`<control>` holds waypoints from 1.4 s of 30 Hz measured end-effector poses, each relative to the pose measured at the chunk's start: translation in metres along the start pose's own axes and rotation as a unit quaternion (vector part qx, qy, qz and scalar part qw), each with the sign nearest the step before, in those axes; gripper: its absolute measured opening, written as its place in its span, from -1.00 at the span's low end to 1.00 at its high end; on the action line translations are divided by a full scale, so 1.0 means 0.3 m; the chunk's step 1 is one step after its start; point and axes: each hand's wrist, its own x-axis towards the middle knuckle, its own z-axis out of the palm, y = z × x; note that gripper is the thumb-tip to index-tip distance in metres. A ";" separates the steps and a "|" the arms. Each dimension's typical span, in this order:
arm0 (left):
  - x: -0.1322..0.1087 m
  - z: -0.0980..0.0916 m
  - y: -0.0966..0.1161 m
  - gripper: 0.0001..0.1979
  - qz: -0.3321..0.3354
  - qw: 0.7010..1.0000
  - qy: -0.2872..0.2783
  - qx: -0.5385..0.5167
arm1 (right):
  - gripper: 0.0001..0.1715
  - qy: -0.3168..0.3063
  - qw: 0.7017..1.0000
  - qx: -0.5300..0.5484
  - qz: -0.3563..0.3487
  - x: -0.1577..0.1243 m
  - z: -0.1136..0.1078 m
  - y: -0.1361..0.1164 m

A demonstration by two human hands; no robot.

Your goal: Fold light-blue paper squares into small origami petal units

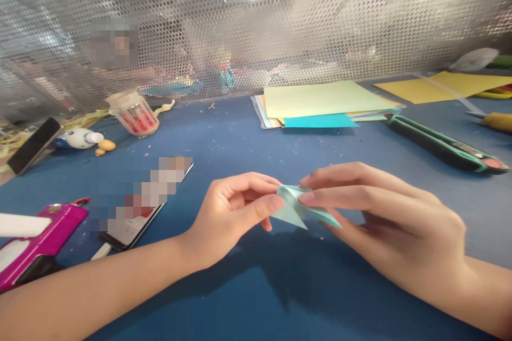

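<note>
A small folded piece of pale green paper [294, 206] with pointed corners is held just above the blue table [256, 298]. My left hand [234, 210] pinches its left edge between thumb and fingers. My right hand [384, 218] pinches its right side, fingers stretched long and pressed together over the fold. Both hands meet at the middle of the view.
A stack of coloured paper sheets [320, 104] lies behind the hands. A green-and-black utility knife [444, 144] lies at right, a yellow sheet [440, 87] beyond it. At left are a phone [138, 213], a pink tool [40, 237], a glue bottle [80, 138] and a small jar [134, 113]. A perforated metal screen [256, 16] closes the back.
</note>
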 end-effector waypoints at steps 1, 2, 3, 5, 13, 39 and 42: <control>0.002 -0.002 -0.002 -0.92 -0.003 1.000 0.002 -0.002 | -0.66 0.002 1.000 -0.010 -0.009 0.005 0.000 -0.002; 0.004 -0.004 -0.004 -0.92 -0.009 1.000 0.004 -0.003 | -0.64 0.002 1.000 -0.018 -0.016 0.009 0.000 -0.001; 0.006 -0.007 -0.006 -0.93 -0.016 1.000 0.005 -0.004 | -0.62 0.001 1.000 -0.023 -0.020 0.011 0.001 0.000; 0.009 -0.010 -0.009 -0.94 -0.026 1.000 0.006 -0.006 | -0.58 -0.005 0.999 -0.026 -0.023 0.011 0.003 0.007; 0.017 -0.017 -0.008 -0.87 -0.048 0.998 -0.026 -0.018 | -0.57 -0.027 0.993 -0.029 -0.115 0.007 0.000 0.022; 0.003 -0.019 -0.019 -0.82 0.021 0.998 -0.018 0.050 | -0.88 -0.147 0.961 0.151 0.182 0.022 0.027 0.029; -0.001 -0.019 -0.018 -0.81 0.032 0.997 -0.017 0.068 | -0.82 -0.159 0.950 0.145 0.224 0.026 0.026 0.029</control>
